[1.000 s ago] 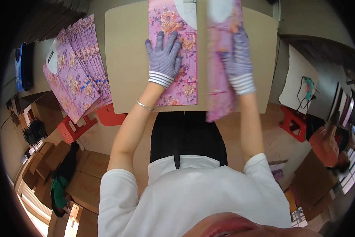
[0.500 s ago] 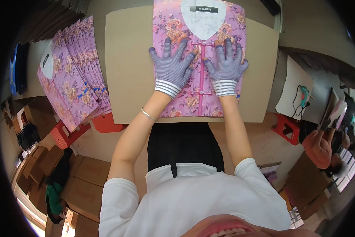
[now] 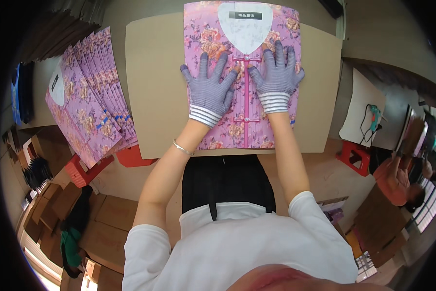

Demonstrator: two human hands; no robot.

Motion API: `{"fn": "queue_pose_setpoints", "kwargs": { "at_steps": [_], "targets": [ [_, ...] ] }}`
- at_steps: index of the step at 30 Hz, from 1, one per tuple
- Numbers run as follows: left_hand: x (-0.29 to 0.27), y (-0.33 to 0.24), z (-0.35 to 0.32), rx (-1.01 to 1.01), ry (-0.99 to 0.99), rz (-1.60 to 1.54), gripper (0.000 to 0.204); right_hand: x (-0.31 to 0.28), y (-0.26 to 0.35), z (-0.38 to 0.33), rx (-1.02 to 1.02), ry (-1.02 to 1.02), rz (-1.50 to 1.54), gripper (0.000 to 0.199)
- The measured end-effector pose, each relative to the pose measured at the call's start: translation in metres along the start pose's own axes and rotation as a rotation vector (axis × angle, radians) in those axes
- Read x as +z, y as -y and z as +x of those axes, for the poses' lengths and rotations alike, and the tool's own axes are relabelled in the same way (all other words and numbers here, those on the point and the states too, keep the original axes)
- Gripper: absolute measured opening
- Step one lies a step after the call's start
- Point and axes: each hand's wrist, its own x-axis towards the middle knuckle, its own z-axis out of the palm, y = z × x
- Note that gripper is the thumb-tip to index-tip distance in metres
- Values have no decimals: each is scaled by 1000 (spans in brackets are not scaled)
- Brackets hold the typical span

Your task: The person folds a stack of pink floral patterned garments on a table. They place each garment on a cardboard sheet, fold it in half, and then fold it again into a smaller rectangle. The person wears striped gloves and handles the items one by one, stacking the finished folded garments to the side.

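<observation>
A flat purple-pink flowered garment (image 3: pixel 235 131) lies in front of me, with knotted pink fastenings down its middle. At its neck shows a white insert (image 3: pixel 244 36) bearing a small black label. My left hand (image 3: pixel 209 89), in a purple-striped glove with a white-banded cuff, presses flat on the garment's left half, fingers spread. On the right half rests my right hand (image 3: pixel 276 80) in a matching glove, palm down and fingers apart. Neither hand grips anything. Under the garment is a large tan cardboard sheet (image 3: pixel 155 87).
To the left, a fanned stack of similar flowered garments (image 3: pixel 84 106) overhangs red stools (image 3: pixel 135 156). Rightward lie a white board (image 3: pixel 354 111) and a teal corded tool (image 3: pixel 373 118). A person in green (image 3: pixel 71 247) is at lower left near cartons (image 3: pixel 106 223); another person (image 3: pixel 395 179) is far right.
My right hand has slid slightly forward over the garment, its fingertips now beside the white insert. The left hand stays nearly in place. The whole view has shifted a little.
</observation>
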Motion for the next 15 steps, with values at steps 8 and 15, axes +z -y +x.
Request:
{"fn": "queue_pose_setpoints", "kwargs": {
  "at_steps": [8, 15],
  "targets": [
    [2, 1, 1, 7, -20, -2, 48, 0, 4, -1, 14, -14, -17, 61],
    [-4, -1, 5, 5, 5, -2, 48, 4, 7, 13, 36, -40, -23, 63]
  ]
}}
